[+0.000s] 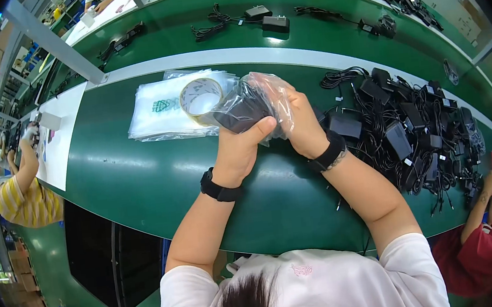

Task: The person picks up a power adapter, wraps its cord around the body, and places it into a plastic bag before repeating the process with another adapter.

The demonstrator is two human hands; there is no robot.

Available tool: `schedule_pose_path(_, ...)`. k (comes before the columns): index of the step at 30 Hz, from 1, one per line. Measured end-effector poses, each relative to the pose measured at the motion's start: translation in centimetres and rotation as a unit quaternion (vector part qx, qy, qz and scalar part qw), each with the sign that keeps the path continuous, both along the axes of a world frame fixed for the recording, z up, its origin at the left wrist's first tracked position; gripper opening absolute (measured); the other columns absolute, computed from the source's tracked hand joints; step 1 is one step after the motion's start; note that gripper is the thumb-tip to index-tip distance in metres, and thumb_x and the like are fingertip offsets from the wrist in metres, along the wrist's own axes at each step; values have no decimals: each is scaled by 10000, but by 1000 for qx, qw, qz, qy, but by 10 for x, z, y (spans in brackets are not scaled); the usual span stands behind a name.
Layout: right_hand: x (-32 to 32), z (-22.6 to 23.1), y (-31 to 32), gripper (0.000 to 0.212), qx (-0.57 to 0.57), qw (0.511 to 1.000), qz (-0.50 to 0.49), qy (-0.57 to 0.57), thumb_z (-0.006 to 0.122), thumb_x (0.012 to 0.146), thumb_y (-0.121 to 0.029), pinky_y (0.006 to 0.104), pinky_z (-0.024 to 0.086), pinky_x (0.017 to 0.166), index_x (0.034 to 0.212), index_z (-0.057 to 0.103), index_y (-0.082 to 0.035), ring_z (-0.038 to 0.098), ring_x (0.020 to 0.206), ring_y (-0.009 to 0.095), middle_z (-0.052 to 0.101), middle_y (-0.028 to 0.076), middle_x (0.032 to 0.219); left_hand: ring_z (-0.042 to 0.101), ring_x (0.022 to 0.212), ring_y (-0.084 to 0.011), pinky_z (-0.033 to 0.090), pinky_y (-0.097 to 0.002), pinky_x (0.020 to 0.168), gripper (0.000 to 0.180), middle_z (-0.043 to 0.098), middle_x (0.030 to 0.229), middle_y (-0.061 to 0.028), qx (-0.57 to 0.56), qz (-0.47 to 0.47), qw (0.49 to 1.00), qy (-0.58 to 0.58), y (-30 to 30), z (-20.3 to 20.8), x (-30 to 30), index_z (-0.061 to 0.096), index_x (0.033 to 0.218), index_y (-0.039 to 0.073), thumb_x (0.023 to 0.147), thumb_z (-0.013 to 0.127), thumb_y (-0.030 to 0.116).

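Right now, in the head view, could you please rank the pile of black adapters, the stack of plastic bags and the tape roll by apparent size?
1. Pile of black adapters, the widest spread.
2. Stack of plastic bags.
3. Tape roll, clearly smallest; it lies on the bags.

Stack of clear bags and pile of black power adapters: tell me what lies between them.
In the head view, both hands, left and right, hold a bagged black adapter between the bag stack and the adapter pile; a tape roll too.
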State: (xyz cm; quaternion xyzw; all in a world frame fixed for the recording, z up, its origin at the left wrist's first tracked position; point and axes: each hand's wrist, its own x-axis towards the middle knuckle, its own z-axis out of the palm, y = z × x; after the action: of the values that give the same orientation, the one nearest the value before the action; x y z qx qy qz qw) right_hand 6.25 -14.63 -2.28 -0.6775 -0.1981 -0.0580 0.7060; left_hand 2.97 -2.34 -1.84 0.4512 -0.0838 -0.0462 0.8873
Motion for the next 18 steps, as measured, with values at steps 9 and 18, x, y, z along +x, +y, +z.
schedule_pose_path(9, 7, 22, -7, 465, 76, 992, 92, 41, 406, 950, -293, 321, 294, 986, 1338, 353, -42, 402, 1197, 171, 454, 111, 1286, 537, 1015, -209, 425, -358, 918, 385, 550, 1087, -84, -145, 33, 984, 99, 21, 5, 15, 481, 1139, 9, 770, 586, -21)
schedule_pose_path(18, -20, 12, 15, 232, -191, 950, -130, -209, 712, 701, -135, 342, 380, 894, 905, 630, -63, 490, 1045, 249, 565, 95, 1102, 548, 979, -207, 420, -342, 911, 281, 577, 1046, -77, -185, 77, 974, 105, 28, 4, 14, 521, 1079, 1, 805, 582, 19)
